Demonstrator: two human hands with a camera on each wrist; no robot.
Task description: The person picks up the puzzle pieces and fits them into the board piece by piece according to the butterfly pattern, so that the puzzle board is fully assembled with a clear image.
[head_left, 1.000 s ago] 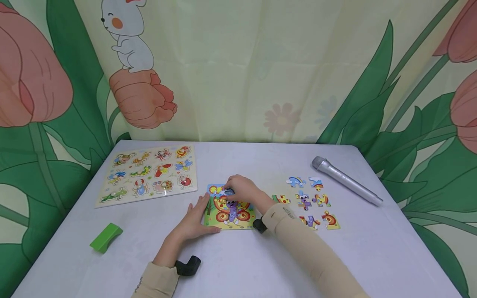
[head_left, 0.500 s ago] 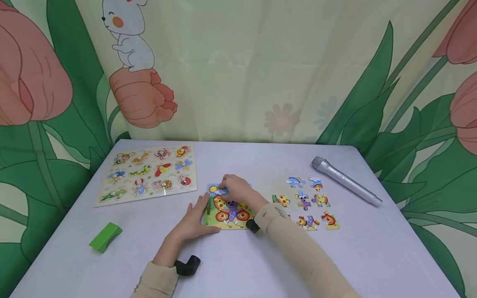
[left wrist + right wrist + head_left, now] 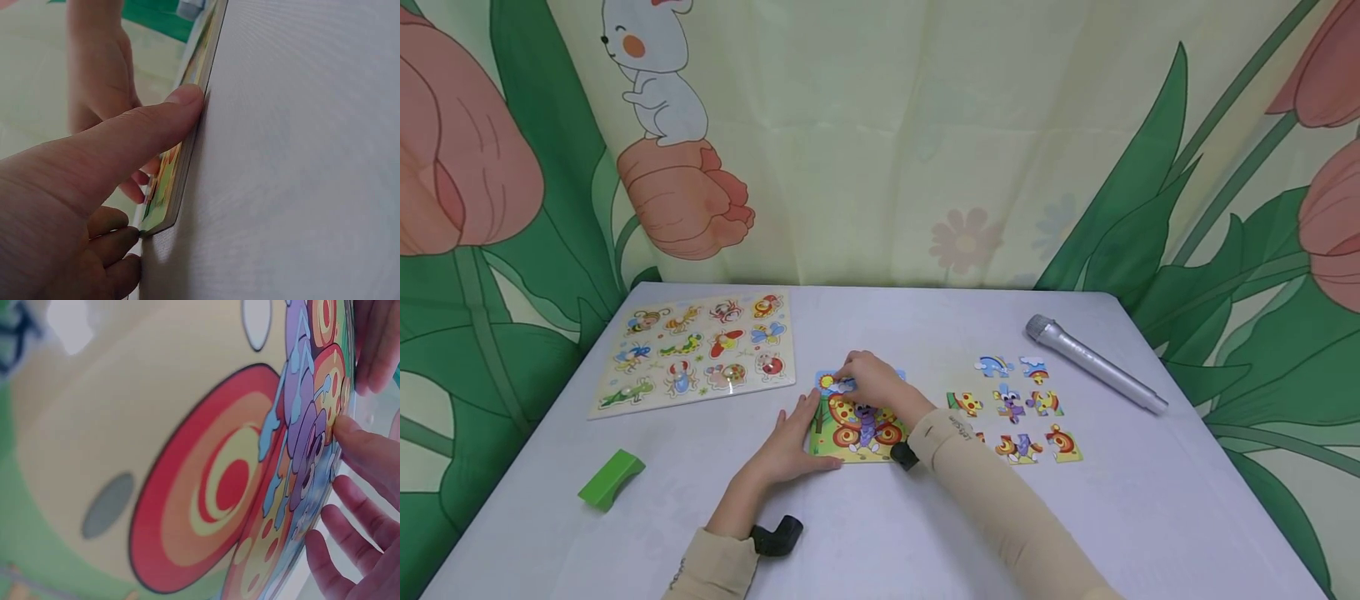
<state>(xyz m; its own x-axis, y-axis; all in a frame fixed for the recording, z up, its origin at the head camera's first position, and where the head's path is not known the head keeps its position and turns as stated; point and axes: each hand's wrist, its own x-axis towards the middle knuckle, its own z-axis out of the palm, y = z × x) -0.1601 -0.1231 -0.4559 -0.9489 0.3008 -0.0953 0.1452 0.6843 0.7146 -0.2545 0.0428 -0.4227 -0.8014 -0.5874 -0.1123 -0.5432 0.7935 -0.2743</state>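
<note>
A small butterfly puzzle board point(image 3: 867, 433) lies flat in the middle of the table. My left hand point(image 3: 786, 446) braces its near left corner, fingers along the left side and the thumb point(image 3: 184, 97) straight against the near edge. Over the board's upper left part, my right hand point(image 3: 876, 383) bends down, its fingertips pinching a puzzle piece point(image 3: 844, 386) at the blue sky beside the sun. Most of that piece is hidden under the fingers. In the right wrist view the thumb point(image 3: 359, 434) and fingers come down at the board's far side.
Several loose puzzle pieces point(image 3: 1010, 404) lie right of the board, some partly behind the right sleeve. A silver toy microphone point(image 3: 1097, 365) lies at the back right. An insect puzzle board point(image 3: 696, 350) is at the back left, and a green arched block point(image 3: 612, 480) nearer the front.
The right hand has shifted slightly left over the board, bringing the piece toward the sun corner. The left hand and the board have stayed in place.
</note>
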